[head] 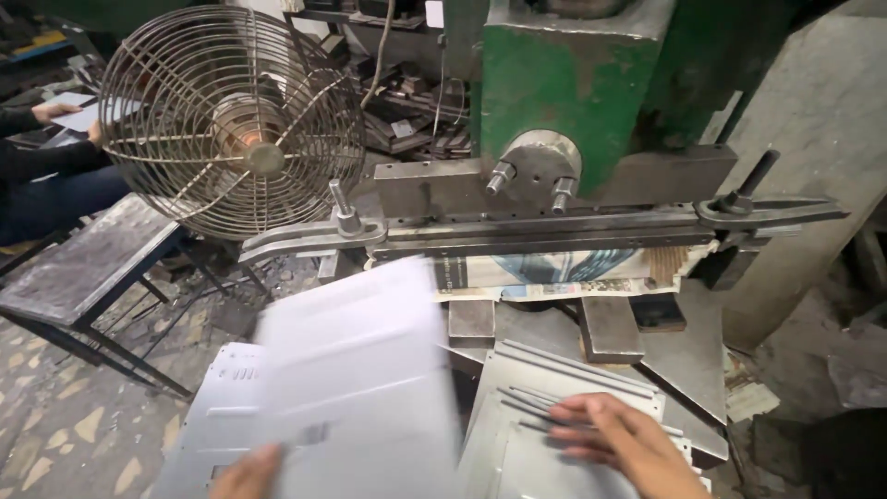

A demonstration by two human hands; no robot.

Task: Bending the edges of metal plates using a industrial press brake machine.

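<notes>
The place was a cluttered metal workshop with a patterned stone floor [55, 434], where a green press machine [573, 83] stood over a long grey steel bar [545, 231] bolted across its front. To the left of the machine a wire-caged fan [231, 120] faced the worker, and below it stood a dark metal bench [83, 263]. At the far left edge another person's hand [51, 111] rested on some pale sheets.

The person's left hand [245, 473] gripped the lower edge of a pale metal sheet [356, 370], which was blurred and tilted up in front of the press bar. Beneath it, at the lower left, lay a stack of similar sheets [217, 407] with small slots punched in them.

The right hand [624, 442] was open, its fingers [573, 416] spread flat on a ribbed metal panel [554, 379] lying at the lower right, just below the machine's bed. Printed paper [554, 273] was wedged under the bar, above thick steel blocks [610, 328].
</notes>
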